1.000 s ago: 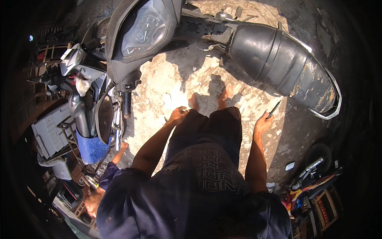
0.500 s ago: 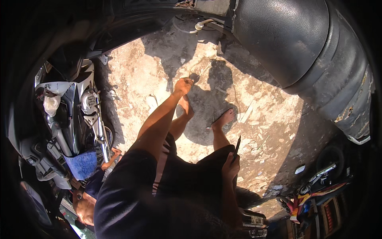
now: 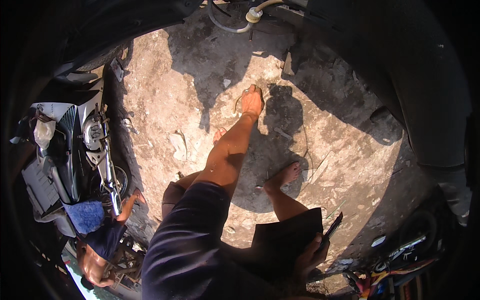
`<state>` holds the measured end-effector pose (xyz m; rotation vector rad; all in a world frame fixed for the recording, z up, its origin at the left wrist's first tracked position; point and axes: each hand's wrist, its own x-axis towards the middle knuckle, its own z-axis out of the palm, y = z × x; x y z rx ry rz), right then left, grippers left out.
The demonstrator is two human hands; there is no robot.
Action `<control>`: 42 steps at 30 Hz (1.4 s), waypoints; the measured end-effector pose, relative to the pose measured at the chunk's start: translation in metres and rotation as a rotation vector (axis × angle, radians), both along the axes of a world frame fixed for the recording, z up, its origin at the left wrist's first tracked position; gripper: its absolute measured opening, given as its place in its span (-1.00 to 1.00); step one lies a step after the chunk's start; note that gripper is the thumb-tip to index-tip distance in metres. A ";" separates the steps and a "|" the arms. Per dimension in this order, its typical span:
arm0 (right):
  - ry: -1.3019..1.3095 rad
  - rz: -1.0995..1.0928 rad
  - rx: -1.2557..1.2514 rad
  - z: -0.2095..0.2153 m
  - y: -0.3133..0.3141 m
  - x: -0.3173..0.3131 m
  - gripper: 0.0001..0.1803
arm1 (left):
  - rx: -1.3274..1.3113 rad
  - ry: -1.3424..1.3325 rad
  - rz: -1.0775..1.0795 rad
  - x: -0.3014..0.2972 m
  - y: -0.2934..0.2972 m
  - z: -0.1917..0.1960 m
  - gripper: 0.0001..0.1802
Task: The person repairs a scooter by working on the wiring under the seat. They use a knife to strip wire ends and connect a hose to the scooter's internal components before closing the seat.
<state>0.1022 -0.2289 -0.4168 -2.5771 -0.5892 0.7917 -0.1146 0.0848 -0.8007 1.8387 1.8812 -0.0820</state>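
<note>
My left arm stretches forward, and my left hand (image 3: pixel 252 100) is down at the sunlit ground (image 3: pixel 200 115), its fingers curled inward. Whatever they close on is hidden under the hand. A short tan piece of hose or cord (image 3: pixel 236 104) shows just left of the fingers. Near my right knee, my right hand (image 3: pixel 314 252) is wrapped round a slim black utility knife (image 3: pixel 334 226), its pointed end slanting up and to the right. My bare right foot (image 3: pixel 286 176) is flat on the ground, and the toes of the other foot (image 3: pixel 219 135) show beside my left forearm.
A motorcycle (image 3: pixel 92 132) with a blue cloth (image 3: pixel 85 217) stands at left, a seated person (image 3: pixel 102 250) below it. Overhead hangs a hose with a white filter (image 3: pixel 254 15). A large black padded seat (image 3: pixel 435 100) fills the right. Another motorcycle (image 3: pixel 400 255) is lower right.
My left hand has moved slightly forward and right; the dark round thing seen at its fingers is now hidden. My right hand with the utility knife has shifted right and nearer. The view has shifted.
</note>
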 end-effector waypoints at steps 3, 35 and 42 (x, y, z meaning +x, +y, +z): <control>0.033 0.072 0.004 0.009 -0.005 0.005 -0.55 | 0.191 -0.214 -0.028 -0.007 -0.026 0.066 -0.64; 1.240 0.376 0.661 0.406 0.135 0.003 -0.49 | 0.644 -1.183 -0.057 0.085 -0.137 0.860 -0.24; 1.325 0.479 0.699 0.396 0.165 -0.001 -0.55 | 0.748 -1.121 -0.199 0.076 -0.112 0.874 -0.33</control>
